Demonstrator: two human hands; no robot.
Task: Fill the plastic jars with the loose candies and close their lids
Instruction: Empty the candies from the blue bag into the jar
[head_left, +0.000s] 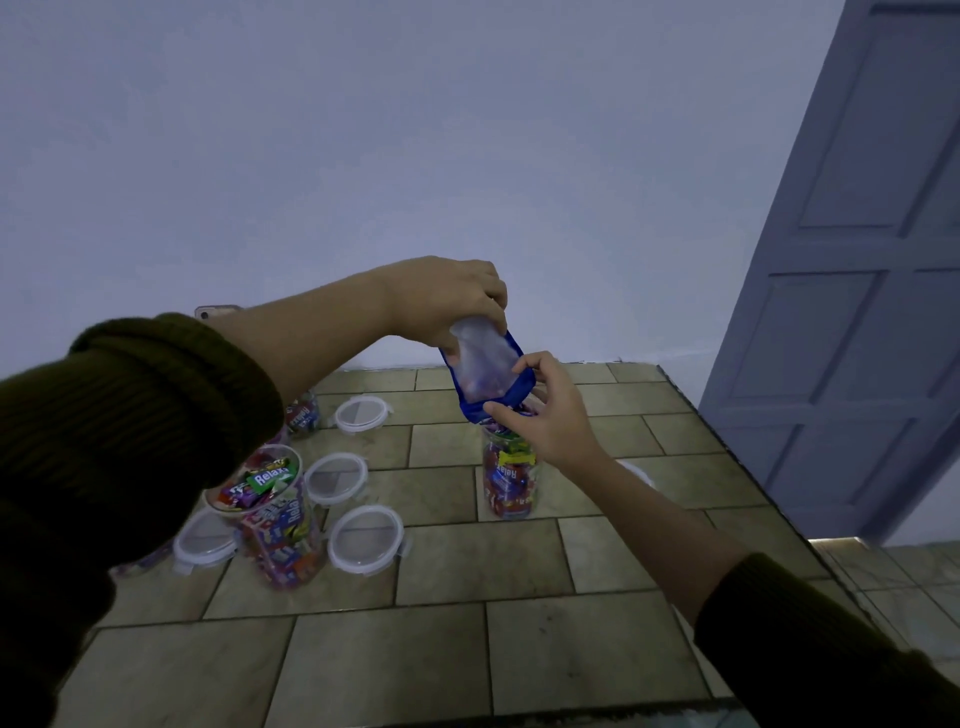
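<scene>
A blue and clear candy bag (485, 371) hangs upside down over an open plastic jar (509, 480) that is nearly full of wrapped candies. My left hand (447, 301) grips the bag's upper end. My right hand (545, 408) pinches the bag's mouth just above the jar's rim. A second open jar (275, 525), filled with candies, stands at the left. A third jar (303, 411) shows partly behind my left forearm.
Several clear round lids lie on the tiled counter (467, 649): one (359, 414) at the back, one (336, 478) mid-left, one (365, 540) nearer, one (203, 540) under my left sleeve. The counter's right edge drops off beside a blue door (857, 260).
</scene>
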